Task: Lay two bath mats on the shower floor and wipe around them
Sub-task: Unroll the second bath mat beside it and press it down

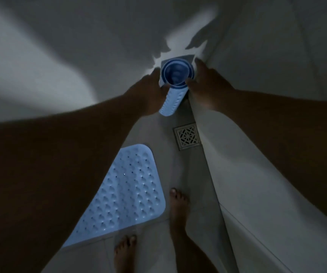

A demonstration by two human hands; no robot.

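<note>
Holding the rolled second mat [173, 89] upright at the far end, left hand [150, 95] and right hand [204, 89] grip its sides. One flat mat [123, 194] already lies near-left; unrolling and wiping remain.

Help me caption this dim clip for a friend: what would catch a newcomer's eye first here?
First, the rolled blue mat held up in the middle of the view, gripped by the left hand and the right hand, its open end facing the camera. Next, the pale flat mat already lying on the floor at lower left, beside two bare feet, with a square floor drain just ahead of them.
</note>
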